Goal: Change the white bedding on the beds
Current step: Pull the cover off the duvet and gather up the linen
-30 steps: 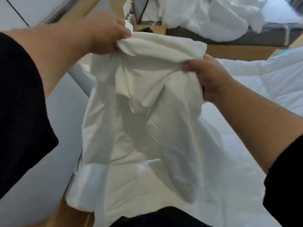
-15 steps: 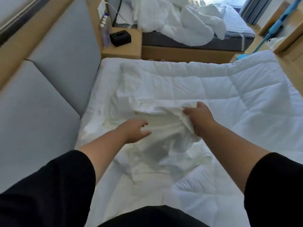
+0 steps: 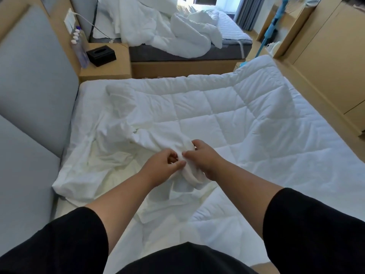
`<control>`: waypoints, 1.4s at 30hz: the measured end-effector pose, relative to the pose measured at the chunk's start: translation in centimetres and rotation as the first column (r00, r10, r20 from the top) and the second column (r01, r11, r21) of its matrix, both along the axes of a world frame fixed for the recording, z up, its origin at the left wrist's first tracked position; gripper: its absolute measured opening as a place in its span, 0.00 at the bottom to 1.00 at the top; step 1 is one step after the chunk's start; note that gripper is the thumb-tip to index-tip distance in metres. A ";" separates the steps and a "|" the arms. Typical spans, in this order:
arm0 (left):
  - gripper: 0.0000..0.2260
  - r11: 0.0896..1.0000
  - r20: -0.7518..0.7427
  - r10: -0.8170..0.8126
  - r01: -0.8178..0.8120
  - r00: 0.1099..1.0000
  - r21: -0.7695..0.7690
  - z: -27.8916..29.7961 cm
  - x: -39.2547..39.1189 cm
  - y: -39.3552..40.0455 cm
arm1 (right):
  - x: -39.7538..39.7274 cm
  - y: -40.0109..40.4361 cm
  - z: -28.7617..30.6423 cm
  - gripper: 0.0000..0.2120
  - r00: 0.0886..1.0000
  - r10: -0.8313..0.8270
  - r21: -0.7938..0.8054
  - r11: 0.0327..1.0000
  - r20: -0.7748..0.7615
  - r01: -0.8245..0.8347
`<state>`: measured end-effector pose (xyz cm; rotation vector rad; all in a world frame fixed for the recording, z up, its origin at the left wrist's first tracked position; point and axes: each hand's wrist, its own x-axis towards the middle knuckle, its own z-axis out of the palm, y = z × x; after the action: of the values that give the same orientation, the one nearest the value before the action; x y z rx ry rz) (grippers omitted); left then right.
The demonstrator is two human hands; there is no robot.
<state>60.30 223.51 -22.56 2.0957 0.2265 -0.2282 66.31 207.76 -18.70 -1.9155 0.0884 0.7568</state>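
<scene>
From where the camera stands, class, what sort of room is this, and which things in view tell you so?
Most likely a twin hotel room: two beds side by side, the near quilted bed and a far unmade bed, with a shared nightstand holding a black tissue box.

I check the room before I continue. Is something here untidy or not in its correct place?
Yes. On the far bed, the white duvet lies in a crumpled heap, leaving the grey mattress side bare. On the near bed, the thin white cloth that both hands, left hand and right hand, grip is wrinkled over the flat quilt.
</scene>
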 end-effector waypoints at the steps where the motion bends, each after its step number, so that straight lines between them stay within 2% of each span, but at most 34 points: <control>1: 0.09 0.999 -0.021 0.037 -0.037 0.999 -0.023 0.0 0.1 -0.3 | -0.2 -0.1 -0.2 0.18 1.000 0.004 0.002 1.000 -0.006 -0.004; 5: 0.11 0.997 -0.085 0.049 -0.054 0.995 -0.059 -0.2 -0.2 -1.0 | -0.8 -0.5 -0.7 0.16 1.000 -0.006 0.018 1.000 -0.021 0.006; 14: 0.12 0.999 -0.029 0.031 -0.032 0.999 -0.041 -0.2 -0.4 -0.9 | -1.0 -1.8 -2.1 0.32 0.999 -0.028 -0.030 0.999 -0.018 0.028; 17: 0.12 0.997 -0.002 0.055 -0.055 0.999 -0.061 -0.2 -0.5 -0.2 | -1.0 -2.3 -2.7 0.23 0.991 -0.107 0.038 0.993 -0.079 0.110; 20: 0.12 0.980 -0.015 0.113 -0.114 0.993 -0.163 -0.3 -0.9 1.0 | -0.7 -3.1 -3.2 0.12 0.967 -0.241 -0.019 0.971 -0.086 0.240; 22: 0.12 0.961 -0.026 0.153 -0.154 0.988 -0.231 -0.3 -1.5 1.8 | -0.8 -3.5 -3.3 0.07 0.944 -0.263 -0.077 0.965 -0.202 0.252; 24: 0.11 0.946 -0.047 0.149 -0.157 0.988 -0.285 -0.4 -2.2 2.4 | -1.5 -3.4 -3.0 0.06 0.896 -0.154 -0.066 0.988 -0.416 0.139; 27: 0.11 0.936 -0.080 0.120 -0.140 0.989 -0.323 -0.8 -3.1 2.9 | -2.4 -2.9 -3.5 0.18 0.788 0.044 0.053 0.999 -0.614 -0.014; 29: 0.11 0.931 -0.092 0.103 -0.129 0.990 -0.342 -1.0 -3.4 3.4 | -2.4 -2.7 -3.9 0.25 0.752 0.042 0.106 0.994 -0.658 0.038; 31: 0.11 0.923 -0.103 0.082 -0.115 0.991 -0.367 -1.0 -3.7 4.1 | -2.6 -2.2 -3.2 0.20 0.745 -0.006 0.128 0.984 -0.667 0.123; 33: 0.10 0.920 -0.113 0.040 -0.081 0.993 -0.383 -0.9 -4.3 4.9 | -2.5 -1.7 -2.6 0.07 0.823 -0.213 0.095 0.947 -0.527 0.307; 35: 0.08 0.936 -0.156 -0.047 -0.011 0.987 -0.353 -0.6 -5.0 5.4 | -2.0 -1.0 -1.2 0.08 0.861 -0.481 0.124 0.856 -0.166 0.502; 36: 0.09 0.951 -0.193 -0.103 0.040 0.976 -0.306 -0.6 -5.3 5.6 | -2.0 -0.4 0.1 0.09 0.855 -0.519 0.196 0.838 -0.004 0.509; 38: 0.12 0.981 -0.266 -0.179 0.151 0.947 -0.122 -0.4 -5.2 6.5 | -3.2 1.1 3.2 0.09 0.878 -0.436 0.334 0.871 0.195 0.359; 39: 0.13 0.987 -0.268 -0.160 0.154 0.950 -0.043 -0.2 -4.8 6.9 | -4.2 1.9 4.7 0.10 0.902 -0.347 0.371 0.897 0.255 0.240; 40: 0.15 0.994 -0.243 -0.105 0.102 0.964 -0.026 0.4 -4.4 7.2 | -5.5 2.6 5.9 0.11 0.922 -0.230 0.363 0.926 0.313 0.107; 42: 0.20 0.981 -0.241 0.014 -0.059 0.970 -0.183 2.2 -3.2 7.4 | -8.2 3.8 7.2 0.09 0.908 0.042 0.255 0.953 0.416 -0.161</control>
<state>57.07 230.88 -20.34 1.8722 0.3729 -0.4635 58.15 211.53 -11.49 -1.7687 -0.3664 0.3970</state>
